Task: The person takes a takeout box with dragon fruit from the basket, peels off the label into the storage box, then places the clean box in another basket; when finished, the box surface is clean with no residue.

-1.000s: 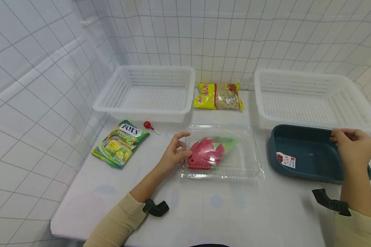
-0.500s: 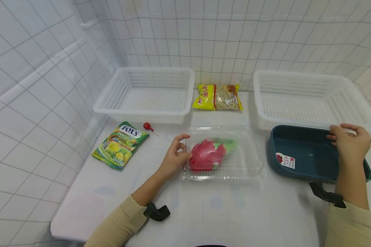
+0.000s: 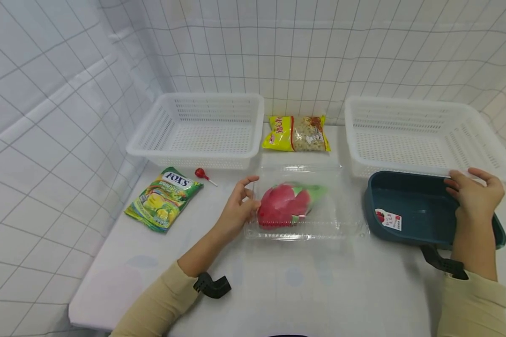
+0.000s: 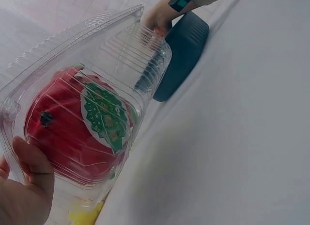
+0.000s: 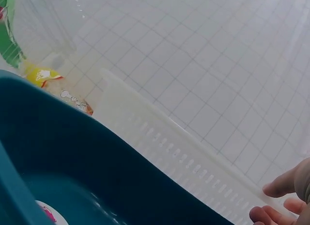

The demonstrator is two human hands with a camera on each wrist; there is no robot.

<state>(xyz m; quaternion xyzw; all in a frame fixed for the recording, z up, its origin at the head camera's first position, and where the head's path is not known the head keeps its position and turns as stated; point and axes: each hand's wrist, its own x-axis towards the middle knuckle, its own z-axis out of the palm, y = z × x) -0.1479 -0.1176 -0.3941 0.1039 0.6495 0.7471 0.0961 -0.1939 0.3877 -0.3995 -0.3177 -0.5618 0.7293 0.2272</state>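
My left hand point(image 3: 235, 210) pinches the left edge of a clear plastic clamshell box point(image 3: 335, 206). Inside lies a pink dragon fruit point(image 3: 283, 204) with green tips; the left wrist view shows a green label point(image 4: 104, 116) on it. In that view the box is clear of the white tabletop, with a shadow below. My right hand point(image 3: 477, 196) hovers over the right part of a dark teal basin point(image 3: 421, 215), thumb and fingers parted, nothing visible between them. In the right wrist view its fingers point(image 5: 286, 184) show near the basin's far rim.
Two white perforated baskets, left point(image 3: 194, 157) and right point(image 3: 358, 164), stand along the back. Between them lies a yellow pasta bag point(image 3: 297, 134). A green FOX'S candy bag point(image 3: 164, 199) and a red lollipop point(image 3: 200, 172) are at the left. Behind hangs a white grid-patterned curtain point(image 3: 303, 61).
The left hand and the box with the dragon fruit have risen slightly in the last half second. My right hand has shifted a little left over the basin.
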